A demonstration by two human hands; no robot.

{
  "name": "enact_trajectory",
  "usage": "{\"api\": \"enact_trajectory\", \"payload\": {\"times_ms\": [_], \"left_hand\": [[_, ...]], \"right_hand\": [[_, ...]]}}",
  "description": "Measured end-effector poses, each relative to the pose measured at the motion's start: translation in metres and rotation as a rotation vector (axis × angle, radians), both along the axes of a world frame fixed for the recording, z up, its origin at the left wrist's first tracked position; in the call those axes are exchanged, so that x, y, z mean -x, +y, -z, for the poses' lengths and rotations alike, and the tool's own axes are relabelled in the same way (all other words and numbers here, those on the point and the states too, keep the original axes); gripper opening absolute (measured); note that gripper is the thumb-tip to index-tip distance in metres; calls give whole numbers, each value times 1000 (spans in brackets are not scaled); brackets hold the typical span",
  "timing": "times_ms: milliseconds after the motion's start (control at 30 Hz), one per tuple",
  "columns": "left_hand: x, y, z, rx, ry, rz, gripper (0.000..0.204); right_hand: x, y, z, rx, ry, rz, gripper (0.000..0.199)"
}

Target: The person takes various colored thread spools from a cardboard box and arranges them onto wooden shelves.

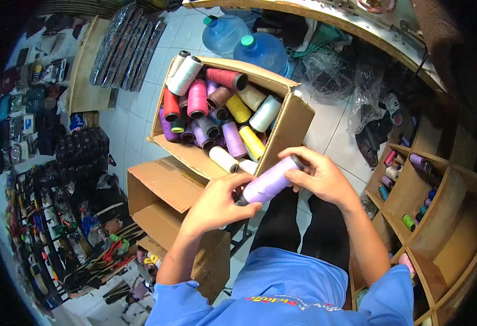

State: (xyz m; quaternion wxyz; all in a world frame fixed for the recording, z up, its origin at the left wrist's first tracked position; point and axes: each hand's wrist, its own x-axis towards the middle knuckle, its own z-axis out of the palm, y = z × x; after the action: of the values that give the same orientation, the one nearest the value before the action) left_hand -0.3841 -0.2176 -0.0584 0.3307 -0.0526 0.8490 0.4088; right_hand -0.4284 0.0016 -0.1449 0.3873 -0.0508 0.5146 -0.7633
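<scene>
A lilac thread spool (270, 182) sits between both hands, just below the open cardboard box (290, 122) that holds the other spools. Its long axis runs on a slant, from low on the person's left up toward the right, so one end points into each palm. The left hand (216, 204) is closed around the lower, darker end, fingers curled under and thumb over the top. The right hand (317, 176) is closed on the upper end, fingertips pinching at the rim of the core (it looks as though they are working at the thread end there, though that is too small to tell). Neither hand is nearer than the other; both are already touching the spool, one at each end.

Above the lilac spool, the box is tilted and packed with spools lying at all angles: pink (197, 98), red (171, 106), yellow (239, 108), white (184, 75) and several purples. A second cardboard box (165, 187) with its flap closed sits below and left of the open one. Right of the open box, wooden cubbyholes (412, 190) carry a few small spools. Beyond its far side two blue water bottles (263, 51) stand on the white tiled floor (129, 125)
</scene>
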Motion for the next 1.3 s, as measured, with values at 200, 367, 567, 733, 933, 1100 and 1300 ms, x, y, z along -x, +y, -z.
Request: {"api": "enact_trajectory", "payload": {"times_ms": [200, 367, 567, 733, 933, 1100, 1300], "left_hand": [[82, -29, 47, 307, 656, 113, 52], [149, -42, 86, 935, 973, 485, 55], [164, -47, 107, 850, 1141, 559, 48], [93, 12, 31, 197, 822, -206, 47], [-2, 146, 97, -660, 97, -566, 65], [-67, 235, 233, -1050, -704, -738, 43], [-91, 252, 282, -895, -780, -625, 44]], "right_hand": [[-2, 46, 28, 31, -68, 153, 31], [-15, 79, 32, -6, -150, 333, 36], [-42, 110, 43, -61, -237, 488, 36], [-102, 170, 79, -272, -458, 788, 31], [-168, 260, 128, -757, -402, 1100, 36], [-181, 339, 210, -1995, 47, 537, 42], [-201, 439, 248, -2121, -683, 495, 42]]}}
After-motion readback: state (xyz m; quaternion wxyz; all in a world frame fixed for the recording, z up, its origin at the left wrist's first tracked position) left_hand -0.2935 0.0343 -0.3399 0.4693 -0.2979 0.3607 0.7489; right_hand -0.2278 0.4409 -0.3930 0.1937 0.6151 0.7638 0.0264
